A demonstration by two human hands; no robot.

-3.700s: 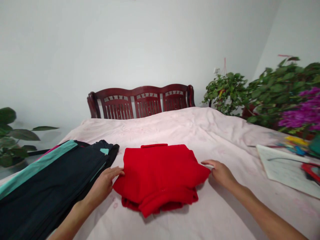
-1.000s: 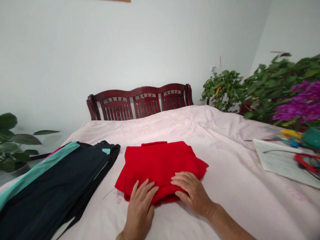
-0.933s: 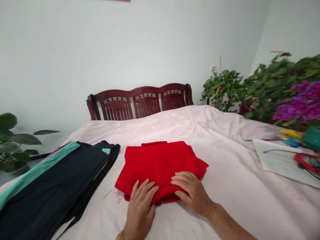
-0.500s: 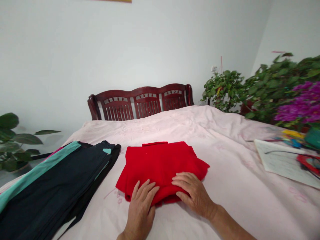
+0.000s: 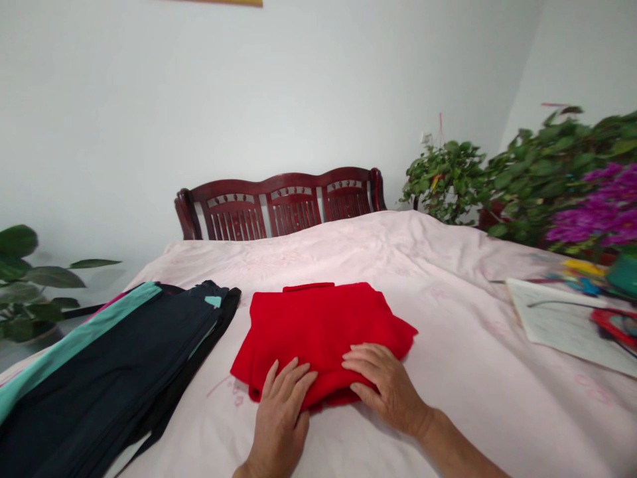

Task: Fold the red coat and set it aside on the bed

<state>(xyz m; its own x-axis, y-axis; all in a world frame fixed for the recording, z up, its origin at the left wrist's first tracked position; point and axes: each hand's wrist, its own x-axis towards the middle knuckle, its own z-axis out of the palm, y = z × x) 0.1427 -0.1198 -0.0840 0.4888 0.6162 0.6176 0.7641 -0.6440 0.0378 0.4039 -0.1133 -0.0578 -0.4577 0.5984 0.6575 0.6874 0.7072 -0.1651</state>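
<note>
A folded red garment (image 5: 318, 325) lies on the pale pink sheet (image 5: 478, 398) in front of me. My left hand (image 5: 283, 411) rests on its near left edge, fingers spread and pointing away from me. On the near right part of the cloth lies my right hand (image 5: 385, 385), its fingers apart and angled to the left. Both palms face down and neither hand grips the fabric. Dark trousers with a turquoise stripe (image 5: 119, 358) lie in a pile to the left of the red garment.
Beyond the sheet stands a dark red wooden bench back (image 5: 293, 206). Paper (image 5: 562, 325) and a red object with a cord (image 5: 617, 325) lie at the right. Leafy plants (image 5: 448, 179) and purple flowers (image 5: 597, 206) stand behind; another plant (image 5: 30, 285) is at left.
</note>
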